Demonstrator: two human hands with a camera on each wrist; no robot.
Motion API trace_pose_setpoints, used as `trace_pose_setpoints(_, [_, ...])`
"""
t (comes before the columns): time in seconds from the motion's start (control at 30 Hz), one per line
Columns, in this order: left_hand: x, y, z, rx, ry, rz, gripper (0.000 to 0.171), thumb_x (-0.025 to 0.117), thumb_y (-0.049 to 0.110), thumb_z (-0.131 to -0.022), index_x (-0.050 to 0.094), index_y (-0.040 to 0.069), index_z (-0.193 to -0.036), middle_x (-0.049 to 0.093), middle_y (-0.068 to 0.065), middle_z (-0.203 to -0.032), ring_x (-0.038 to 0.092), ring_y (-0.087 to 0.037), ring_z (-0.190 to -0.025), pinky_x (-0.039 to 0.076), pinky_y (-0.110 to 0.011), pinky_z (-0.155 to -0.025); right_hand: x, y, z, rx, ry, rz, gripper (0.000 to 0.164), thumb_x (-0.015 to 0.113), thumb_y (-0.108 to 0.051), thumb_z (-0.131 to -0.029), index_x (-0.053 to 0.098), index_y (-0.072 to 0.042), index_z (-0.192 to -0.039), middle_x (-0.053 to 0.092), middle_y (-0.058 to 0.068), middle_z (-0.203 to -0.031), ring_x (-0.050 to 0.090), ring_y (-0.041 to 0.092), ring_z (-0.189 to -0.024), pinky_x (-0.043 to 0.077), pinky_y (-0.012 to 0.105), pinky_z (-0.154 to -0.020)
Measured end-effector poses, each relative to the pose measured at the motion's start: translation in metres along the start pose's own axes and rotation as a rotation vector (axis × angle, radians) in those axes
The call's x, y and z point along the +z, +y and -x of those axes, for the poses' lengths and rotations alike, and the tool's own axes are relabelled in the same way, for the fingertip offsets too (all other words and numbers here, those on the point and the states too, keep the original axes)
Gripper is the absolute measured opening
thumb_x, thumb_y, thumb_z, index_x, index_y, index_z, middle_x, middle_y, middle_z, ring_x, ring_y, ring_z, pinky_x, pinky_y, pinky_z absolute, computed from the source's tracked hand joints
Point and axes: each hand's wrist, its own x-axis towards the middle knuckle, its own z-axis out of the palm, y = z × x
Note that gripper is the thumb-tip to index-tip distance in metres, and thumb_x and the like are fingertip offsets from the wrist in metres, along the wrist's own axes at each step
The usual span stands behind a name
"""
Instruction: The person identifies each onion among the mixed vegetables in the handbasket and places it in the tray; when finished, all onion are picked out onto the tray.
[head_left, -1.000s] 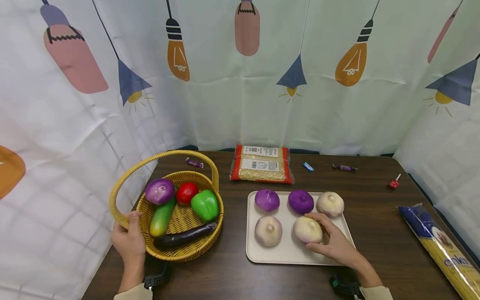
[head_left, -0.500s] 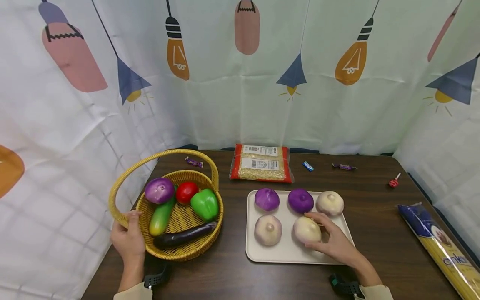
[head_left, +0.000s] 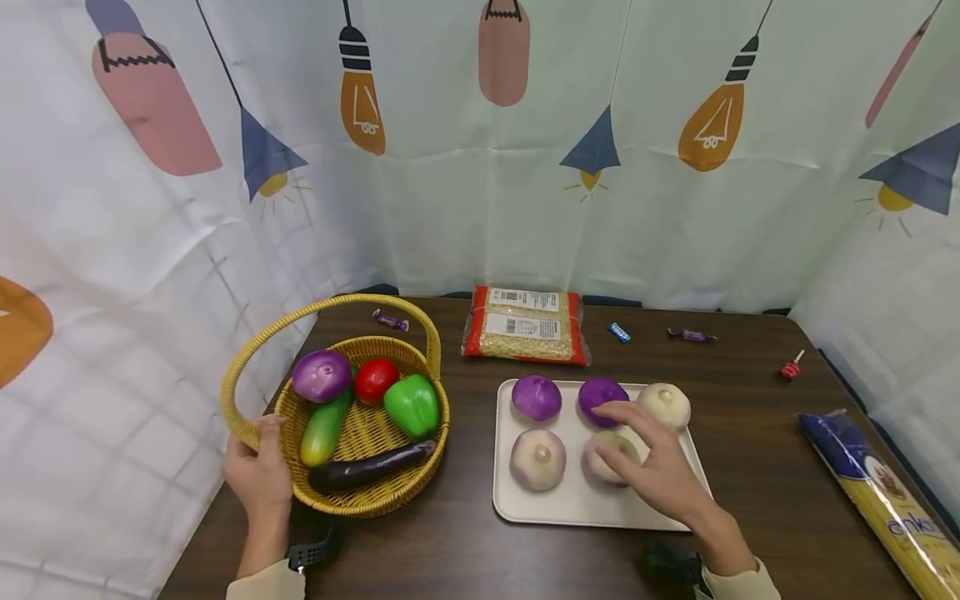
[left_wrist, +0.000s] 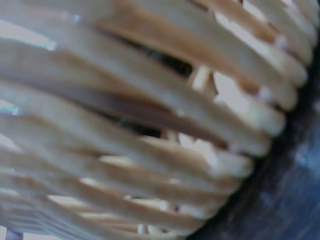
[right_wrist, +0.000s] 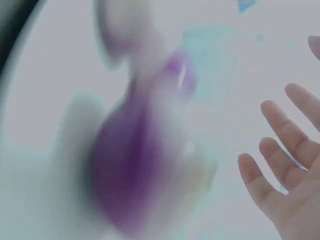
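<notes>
My left hand [head_left: 257,471] grips the yellow wicker basket [head_left: 375,506] where its handle meets the left rim. Inside lie a round purple vegetable [head_left: 321,376], a cucumber [head_left: 326,430], a tomato [head_left: 376,381], a green bell pepper [head_left: 412,406] and a long eggplant [head_left: 371,467]. The left wrist view is filled by the basket's weave [left_wrist: 125,115]. My right hand [head_left: 663,467] hovers with spread fingers over a whitish turnip-like vegetable [head_left: 600,458], partly hiding it. In the right wrist view that hand [right_wrist: 295,175] holds nothing; the vegetables there are blurred.
The white tray [head_left: 517,510] also bears another pale turnip-like vegetable [head_left: 537,460], one at its back right [head_left: 666,406] and two purple ones [head_left: 537,398]. Behind stands a grain bag [head_left: 525,326]. Candies and a lollipop [head_left: 791,367] lie farther back; a pasta bag [head_left: 885,500] is at right.
My right hand has let go of the pale turnip-like vegetable and lifted off it, its fingers spreading. The vegetable stays on the tray. My left hand keeps its grip on the basket.
</notes>
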Motion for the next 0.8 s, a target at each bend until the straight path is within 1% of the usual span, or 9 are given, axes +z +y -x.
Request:
trace_pose_setpoints(0.07, [-0.001, 0.001, 0.001, -0.021, -0.001, -0.002, 0.026, 0.058, 0.013, -0.094, 0.064, -0.012, -0.095, 0.067, 0.015, -0.080, 0.058, -0.001, -0.081, 0.037, -0.018, -0.074, 0.016, -0.018, -0.016, -0.071, -0.057, -0.091, 0.043, 0.073, -0.001, -0.083, 0.063, -0.012, -0.124, 0.063, 0.005, -0.123, 0.054, 0.015, -0.119, 0.037, 0.021, -0.102])
trace_pose_setpoints(0.13, [-0.003, 0.002, 0.001, -0.039, 0.007, -0.007, 0.025, 0.060, 0.014, -0.095, 0.065, -0.010, -0.095, 0.065, 0.020, -0.079, 0.057, 0.000, -0.082, 0.037, -0.018, -0.075, 0.036, -0.035, -0.032, -0.117, -0.132, -0.185, 0.039, 0.071, -0.002, -0.085, 0.064, -0.012, -0.122, 0.064, 0.004, -0.121, 0.056, 0.017, -0.118, 0.040, 0.026, -0.101])
trace_pose_setpoints(0.23, [-0.005, 0.002, 0.001, -0.050, 0.029, -0.028, 0.020, 0.062, 0.016, -0.094, 0.067, -0.003, -0.093, 0.062, 0.025, -0.079, 0.056, 0.000, -0.079, 0.037, -0.017, -0.073, 0.069, -0.058, -0.057, -0.143, -0.232, -0.311, 0.029, 0.067, -0.006, -0.090, 0.065, -0.011, -0.119, 0.066, 0.005, -0.119, 0.058, 0.018, -0.113, 0.046, 0.035, -0.097])
trace_pose_setpoints(0.3, [-0.006, 0.002, 0.000, -0.037, 0.033, -0.035, 0.017, 0.064, 0.016, -0.093, 0.066, -0.001, -0.090, 0.063, 0.023, -0.080, 0.054, 0.000, -0.077, 0.037, -0.017, -0.072, 0.091, -0.071, -0.073, -0.095, -0.284, -0.392, 0.024, 0.065, -0.010, -0.093, 0.066, -0.011, -0.117, 0.066, 0.005, -0.117, 0.059, 0.016, -0.110, 0.048, 0.035, -0.094])
trace_pose_setpoints(0.4, [-0.005, 0.002, 0.000, -0.029, 0.014, -0.043, 0.017, 0.064, 0.017, -0.093, 0.070, 0.001, -0.096, 0.069, 0.010, -0.089, 0.054, -0.001, -0.077, 0.038, -0.016, -0.070, 0.121, -0.087, -0.093, 0.007, -0.324, -0.479, 0.021, 0.063, -0.013, -0.094, 0.066, -0.009, -0.115, 0.065, 0.008, -0.115, 0.060, 0.016, -0.103, 0.051, 0.032, -0.088])
trace_pose_setpoints(0.47, [-0.005, 0.003, 0.000, -0.035, -0.008, -0.050, 0.020, 0.064, 0.017, -0.093, 0.072, 0.001, -0.103, 0.072, 0.001, -0.098, 0.055, -0.002, -0.078, 0.039, -0.015, -0.069, 0.138, -0.096, -0.105, 0.099, -0.333, -0.509, 0.022, 0.063, -0.015, -0.094, 0.067, -0.009, -0.115, 0.066, 0.007, -0.115, 0.060, 0.015, -0.101, 0.051, 0.029, -0.085])
trace_pose_setpoints(0.53, [-0.005, 0.003, 0.002, -0.052, -0.020, -0.062, 0.023, 0.063, 0.018, -0.094, 0.072, 0.005, -0.111, 0.072, -0.003, -0.105, 0.056, -0.002, -0.079, 0.040, -0.014, -0.067, 0.155, -0.102, -0.117, 0.162, -0.324, -0.497, 0.023, 0.064, -0.018, -0.094, 0.068, -0.009, -0.114, 0.067, 0.005, -0.115, 0.061, 0.012, -0.098, 0.051, 0.026, -0.083])
trace_pose_setpoints(0.7, [-0.004, 0.002, 0.001, -0.052, -0.023, -0.070, 0.027, 0.063, 0.019, -0.094, 0.071, 0.003, -0.113, 0.072, 0.000, -0.105, 0.055, -0.002, -0.079, 0.039, -0.014, -0.068, 0.192, -0.120, -0.147, 0.325, -0.302, -0.517, 0.026, 0.069, -0.024, -0.091, 0.068, -0.012, -0.114, 0.067, 0.001, -0.112, 0.062, 0.007, -0.092, 0.050, 0.024, -0.077])
trace_pose_setpoints(0.8, [-0.003, 0.004, -0.001, -0.036, -0.032, -0.068, 0.028, 0.063, 0.019, -0.094, 0.071, 0.000, -0.113, 0.071, 0.006, -0.098, 0.053, -0.003, -0.076, 0.039, -0.016, -0.066, 0.211, -0.128, -0.162, 0.381, -0.278, -0.491, 0.030, 0.072, -0.027, -0.088, 0.067, -0.015, -0.115, 0.066, -0.001, -0.113, 0.060, 0.006, -0.089, 0.050, 0.024, -0.072])
